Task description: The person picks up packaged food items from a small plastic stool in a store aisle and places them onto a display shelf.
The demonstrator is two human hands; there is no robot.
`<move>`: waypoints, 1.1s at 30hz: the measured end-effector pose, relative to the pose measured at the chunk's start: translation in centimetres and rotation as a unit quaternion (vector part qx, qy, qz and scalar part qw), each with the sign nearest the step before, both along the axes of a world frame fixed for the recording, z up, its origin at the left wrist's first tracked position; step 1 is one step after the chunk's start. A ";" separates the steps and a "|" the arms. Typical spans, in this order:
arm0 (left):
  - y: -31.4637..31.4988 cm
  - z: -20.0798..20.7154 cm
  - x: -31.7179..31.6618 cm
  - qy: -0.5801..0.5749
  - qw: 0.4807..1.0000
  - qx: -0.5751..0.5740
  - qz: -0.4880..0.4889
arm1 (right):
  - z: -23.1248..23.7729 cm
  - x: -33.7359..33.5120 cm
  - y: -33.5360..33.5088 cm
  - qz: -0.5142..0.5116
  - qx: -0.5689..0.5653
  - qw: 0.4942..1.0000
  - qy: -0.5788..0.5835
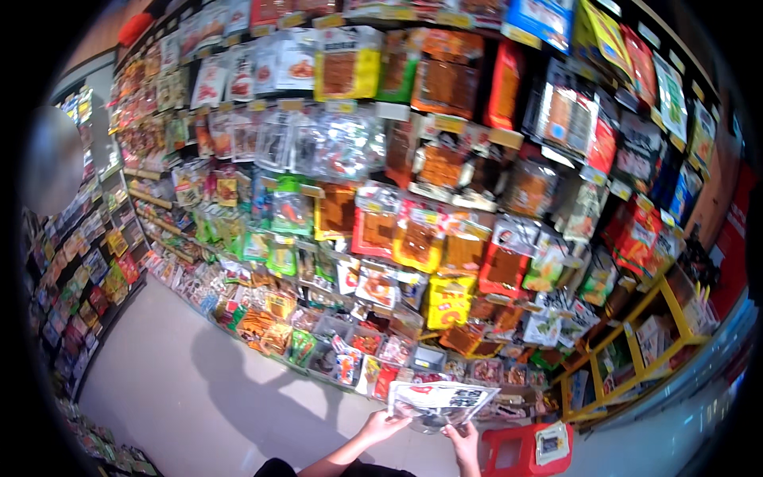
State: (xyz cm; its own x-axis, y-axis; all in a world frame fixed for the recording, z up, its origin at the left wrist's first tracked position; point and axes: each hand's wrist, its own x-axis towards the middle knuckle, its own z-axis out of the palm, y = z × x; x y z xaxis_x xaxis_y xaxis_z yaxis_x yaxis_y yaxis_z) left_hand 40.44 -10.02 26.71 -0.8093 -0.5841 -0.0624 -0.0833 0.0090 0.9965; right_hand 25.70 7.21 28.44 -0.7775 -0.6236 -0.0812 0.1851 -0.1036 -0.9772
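Between my two hands is a flat plastic snack packet (442,397), white along the top with dark print and see-through lower down. My left hand (385,424) grips its left lower side. The fingers of my right hand (461,436) are closed on its right lower edge. What is inside the packet I cannot make out. Just right of my right hand, a red plastic stool (513,450) stands on the floor. On its seat lies a pale packet (551,443) with a dark patch.
A tall wall display of hanging snack packets (366,143) fills the view ahead. Open bins (330,354) of packets run along its foot. A yellow shelf rack (628,350) stands at the right, another packet display (79,294) at the left. My shadow falls across the pale floor (151,374).
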 end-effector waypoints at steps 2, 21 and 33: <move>-3.5 0.1 3.9 0.024 0.996 0.014 0.081 | -0.1 3.6 -5.1 0.014 0.000 1.000 0.027; -21.3 3.9 24.4 0.037 0.920 0.187 0.344 | 1.7 20.9 -31.5 0.225 0.092 0.970 0.015; -41.6 12.0 25.3 -0.028 0.942 0.058 0.330 | 4.6 20.7 -52.5 0.223 -0.024 0.973 0.061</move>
